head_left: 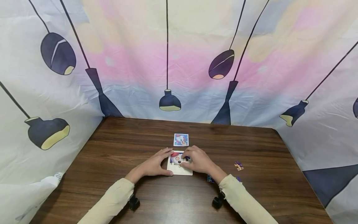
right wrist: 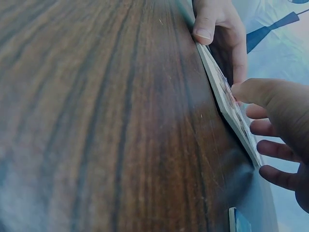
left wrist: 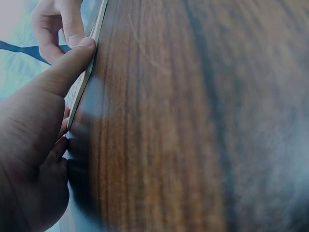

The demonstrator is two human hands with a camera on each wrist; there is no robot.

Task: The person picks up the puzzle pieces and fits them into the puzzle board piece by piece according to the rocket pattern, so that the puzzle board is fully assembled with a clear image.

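A square white-bordered jigsaw board [head_left: 181,170] with a partly filled cartoon face lies flat in front of me. My left hand [head_left: 153,163] grips its left side, thumb at the near edge and fingers at the far left corner. In the left wrist view, that thumb [left wrist: 79,53] rests on the board's rim. Over the board's right part, my right hand [head_left: 198,160] touches the picture with thumb and index finger, the two tips apart. In the right wrist view its other fingers [right wrist: 277,150] hang loosely beside the board. Any piece beneath its fingertips is hidden.
A small picture card [head_left: 181,140] lies just beyond the board. To the right is a loose purple-and-orange puzzle piece [head_left: 239,166]. A blue piece [head_left: 210,179] and a purple one [head_left: 239,179] are partly covered by the right forearm. A printed cloth [head_left: 139,90] surrounds the table.
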